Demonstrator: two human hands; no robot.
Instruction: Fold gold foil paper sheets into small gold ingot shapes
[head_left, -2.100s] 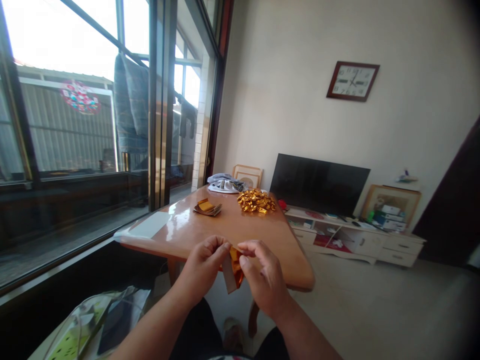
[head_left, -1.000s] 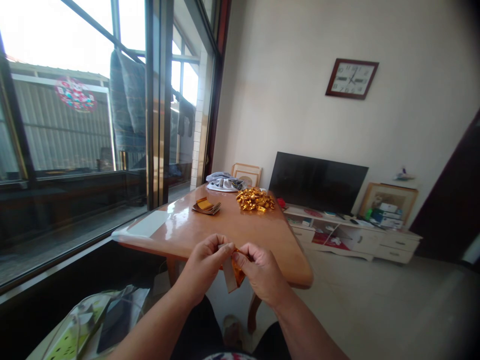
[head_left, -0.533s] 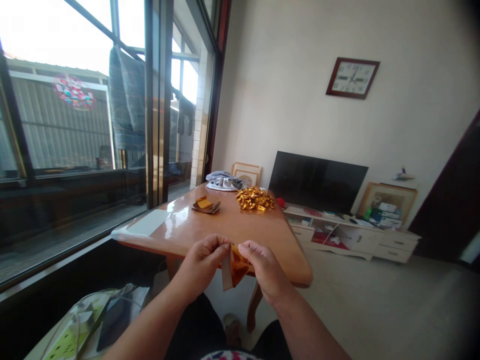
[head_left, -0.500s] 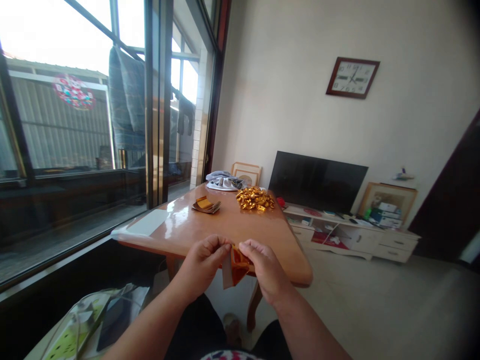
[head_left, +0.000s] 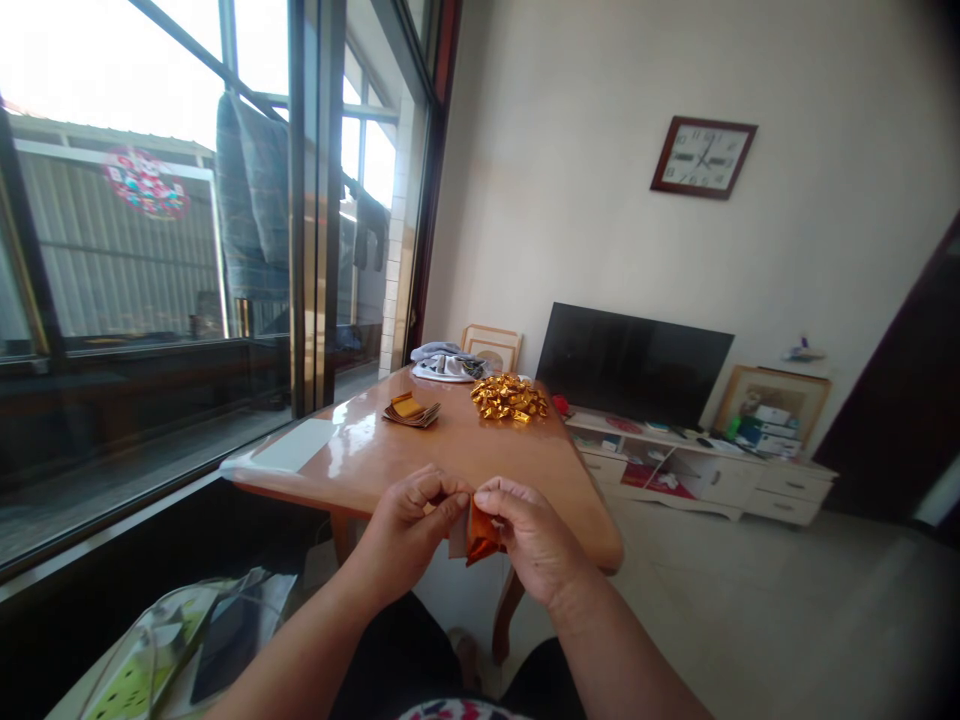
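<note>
Between my hands is a sheet of shiny orange-gold foil paper [head_left: 482, 533], partly folded, with a dull pale side showing at its left. My left hand [head_left: 420, 520] pinches the paper's left upper edge between thumb and fingers. On the other side, my right hand [head_left: 525, 525] grips the upper right of the same paper, its fingertips close to the left ones. Both hands are just above the table's near edge. Farther off on the table lie a stack of foil paper sheets [head_left: 410, 409] and a heap of folded gold foil pieces [head_left: 510, 399].
The wooden table [head_left: 420, 455] stretches ahead, with a white sheet [head_left: 296, 445] at its left and folded cloth [head_left: 448, 362] at the far end. Beyond stand a television [head_left: 634, 362] and a white cabinet [head_left: 720, 485]. A power strip [head_left: 135, 672] lies at lower left.
My fingertips have come closer together, and the foil paper between them looks narrower and more folded over. Less of its lower part hangs down. The things on the table stay where they were.
</note>
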